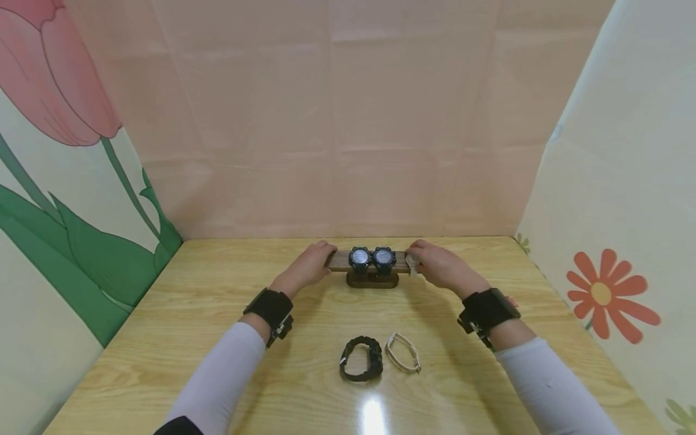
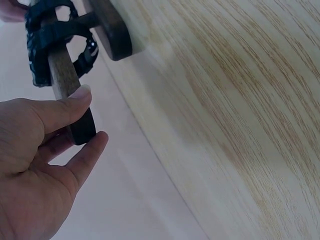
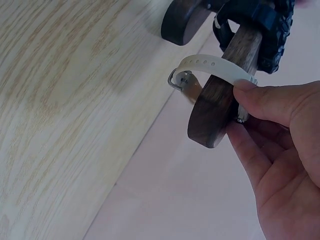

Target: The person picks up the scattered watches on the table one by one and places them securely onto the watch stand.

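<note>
A dark wooden watch stand [image 1: 339, 260] with an oval base [image 1: 372, 281] stands near the back of the table. Two black watches [image 1: 360, 257] sit side by side around the middle of its bar. My left hand [image 1: 307, 266] holds the bar's left end between thumb and fingers; in the left wrist view the bar end [image 2: 82, 125] shows between them. At the right end, my right hand [image 1: 443, 266] pinches a white watch [image 3: 212, 66] by its face side. Its strap loops around the bar, and the buckle [image 3: 173, 81] hangs on the other side.
Nearer the front of the wooden table [image 1: 304, 386] lie a black watch [image 1: 375, 359] and, to its right, a white watch [image 1: 403, 352]. A pink backdrop [image 1: 348, 121] rises right behind the stand. Flower-printed panels border both sides.
</note>
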A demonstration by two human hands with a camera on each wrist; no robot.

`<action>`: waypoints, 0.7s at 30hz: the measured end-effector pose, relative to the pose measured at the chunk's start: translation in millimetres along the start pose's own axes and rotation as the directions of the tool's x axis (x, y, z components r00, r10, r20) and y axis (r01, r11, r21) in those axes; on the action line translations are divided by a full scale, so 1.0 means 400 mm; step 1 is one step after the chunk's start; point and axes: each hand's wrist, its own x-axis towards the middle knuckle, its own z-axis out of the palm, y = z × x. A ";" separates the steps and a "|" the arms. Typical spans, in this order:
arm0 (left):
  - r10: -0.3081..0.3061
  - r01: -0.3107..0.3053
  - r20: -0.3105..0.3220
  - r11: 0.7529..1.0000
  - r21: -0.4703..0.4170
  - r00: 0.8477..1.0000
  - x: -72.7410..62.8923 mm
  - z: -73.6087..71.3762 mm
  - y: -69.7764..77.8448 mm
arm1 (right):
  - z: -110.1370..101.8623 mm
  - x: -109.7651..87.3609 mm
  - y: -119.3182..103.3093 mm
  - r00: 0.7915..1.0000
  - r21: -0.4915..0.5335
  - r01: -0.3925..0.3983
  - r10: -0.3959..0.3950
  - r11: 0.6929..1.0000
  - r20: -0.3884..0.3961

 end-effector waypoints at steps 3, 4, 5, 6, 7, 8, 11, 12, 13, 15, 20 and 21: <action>0.002 -0.002 0.002 1.000 0.000 1.000 0.001 0.001 -0.001 | 0.001 0.002 -0.003 1.000 -0.001 0.001 -0.001 1.000 0.002; 0.003 -0.003 0.002 1.000 -0.003 1.000 0.001 0.001 -0.002 | 0.002 0.003 -0.003 1.000 0.000 0.001 -0.001 1.000 0.001; 0.003 -0.003 0.001 1.000 -0.003 1.000 0.001 0.001 -0.003 | 0.003 0.005 -0.004 1.000 0.002 0.001 -0.001 1.000 0.001; 0.003 -0.003 0.001 1.000 -0.004 1.000 0.002 0.002 -0.003 | 0.004 0.006 -0.004 1.000 0.004 0.002 -0.002 1.000 -0.001; 0.003 -0.003 0.001 1.000 -0.006 1.000 0.002 0.002 -0.003 | 0.005 0.007 -0.005 1.000 0.005 0.006 -0.006 1.000 -0.004; 0.003 -0.003 0.000 1.000 -0.008 1.000 0.002 0.002 -0.003 | 0.007 0.009 -0.006 1.000 0.004 0.009 -0.009 1.000 -0.007; 0.004 -0.004 -0.001 1.000 -0.007 1.000 0.002 0.002 -0.003 | 0.009 0.014 -0.010 0.999 0.009 0.022 -0.022 1.000 -0.023; 0.005 -0.005 0.000 1.000 -0.007 1.000 0.001 0.002 -0.002 | 0.010 0.016 -0.011 0.999 0.009 0.028 -0.028 1.000 -0.030; 0.004 -0.004 0.002 1.000 -0.005 1.000 0.001 0.001 -0.002 | 0.012 0.017 -0.012 0.999 0.007 0.033 -0.033 0.999 -0.036; 0.003 -0.003 0.003 1.000 -0.002 1.000 0.000 0.000 -0.001 | 0.013 0.020 -0.015 0.998 0.006 0.039 -0.039 0.999 -0.043; 0.001 -0.001 0.000 1.000 -0.002 1.000 -0.003 -0.002 0.000 | 0.014 0.025 -0.022 0.999 0.001 0.038 -0.038 0.999 -0.037; 0.001 -0.001 -0.001 1.000 -0.002 1.000 -0.003 -0.002 0.000 | 0.014 0.025 -0.023 0.999 0.000 0.037 -0.037 0.999 -0.034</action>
